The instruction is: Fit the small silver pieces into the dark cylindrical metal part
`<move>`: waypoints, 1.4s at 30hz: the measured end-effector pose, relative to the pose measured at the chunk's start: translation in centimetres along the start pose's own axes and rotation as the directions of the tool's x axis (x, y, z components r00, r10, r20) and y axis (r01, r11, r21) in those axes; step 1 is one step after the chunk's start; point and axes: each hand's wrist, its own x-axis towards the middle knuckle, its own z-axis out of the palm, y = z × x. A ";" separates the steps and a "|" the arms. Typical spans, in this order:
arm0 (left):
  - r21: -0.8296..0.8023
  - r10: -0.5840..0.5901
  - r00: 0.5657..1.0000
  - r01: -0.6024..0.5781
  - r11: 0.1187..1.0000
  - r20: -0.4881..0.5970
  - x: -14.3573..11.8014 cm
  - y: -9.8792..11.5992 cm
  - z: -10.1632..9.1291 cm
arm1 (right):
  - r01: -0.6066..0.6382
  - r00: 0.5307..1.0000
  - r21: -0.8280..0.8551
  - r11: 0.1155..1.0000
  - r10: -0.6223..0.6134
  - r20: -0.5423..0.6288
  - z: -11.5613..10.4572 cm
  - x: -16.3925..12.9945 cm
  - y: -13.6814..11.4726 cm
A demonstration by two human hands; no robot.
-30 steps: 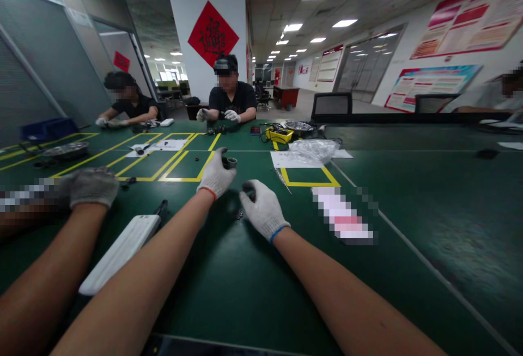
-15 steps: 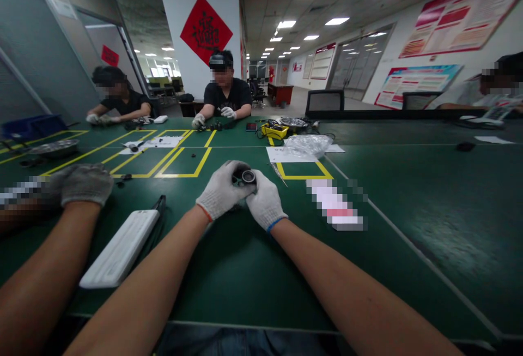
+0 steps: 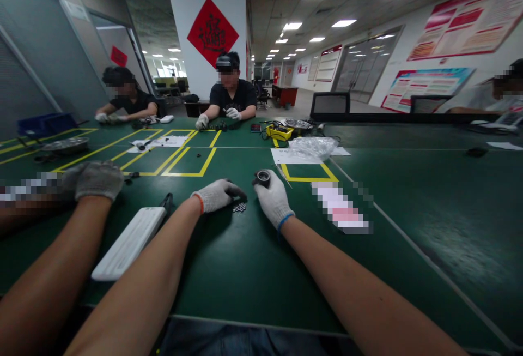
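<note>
My right hand (image 3: 273,201), in a white knit glove, grips a small black cylindrical part (image 3: 262,177) with a round opening on top, held just above the green table (image 3: 253,269). My left hand (image 3: 216,194), also gloved, rests low on the table with its fingertips beside a small cluster of tiny metal pieces (image 3: 239,208). I cannot tell whether the left fingers pinch one of them. The two hands are apart.
A co-worker's gloved hand (image 3: 95,179) and forearm lie at my left, with a white flat device (image 3: 129,242) beside them. Yellow-taped rectangles (image 3: 192,163), a plastic bag (image 3: 311,149), a yellow tool (image 3: 279,133) and a metal dish (image 3: 65,145) lie further back. Two people work at the far side.
Half a second ago both hands held the black part together. My left hand has let go and dropped to the table by the small metal pieces; my right keeps the part.
</note>
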 end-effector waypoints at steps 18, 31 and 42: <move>0.028 0.018 1.000 -0.018 0.999 0.015 0.1 -0.3 0.0 | 0.009 1.000 0.015 1.000 -0.008 -0.011 -0.3 -0.3 -0.5; 0.075 -0.058 0.997 0.062 0.995 -0.047 0.2 0.8 1.0 | 0.066 0.997 0.031 0.997 -0.065 -0.045 -0.1 -0.4 -0.3; 0.107 -0.041 0.996 0.049 0.993 -0.077 0.4 1.5 1.9 | 0.224 0.973 -0.018 0.974 -0.222 0.068 0.0 -0.8 -0.3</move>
